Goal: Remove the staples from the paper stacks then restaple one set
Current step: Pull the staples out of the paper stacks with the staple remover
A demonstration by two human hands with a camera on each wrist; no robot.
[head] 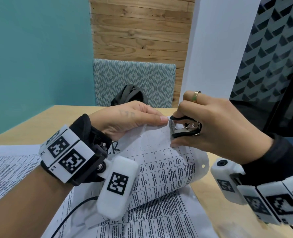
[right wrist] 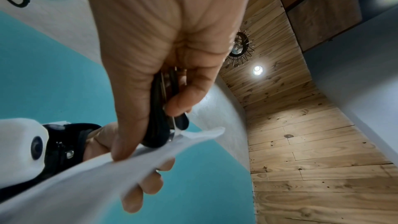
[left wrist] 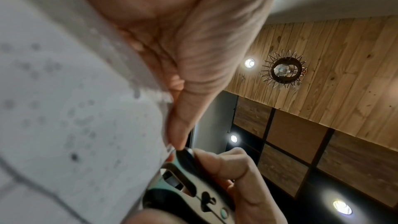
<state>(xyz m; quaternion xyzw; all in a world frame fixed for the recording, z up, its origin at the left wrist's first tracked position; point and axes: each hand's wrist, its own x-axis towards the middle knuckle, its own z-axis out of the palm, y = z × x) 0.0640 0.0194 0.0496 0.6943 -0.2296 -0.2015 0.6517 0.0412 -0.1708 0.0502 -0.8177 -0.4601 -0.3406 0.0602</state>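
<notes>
Fingers (head: 181, 109) of the right hand (head: 211, 121) squeeze the staple remover (head: 185, 126) onto the corner of the paper stack (head: 159, 152), which the left hand (head: 125, 117) pinches raised above the bench (head: 30, 124). Keep the corner taut; pull straight, avoiding tears

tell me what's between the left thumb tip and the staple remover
Only the corner of the held paper stack. In the head view the left hand pinches it just beside the staple remover, which the right hand grips.
</notes>
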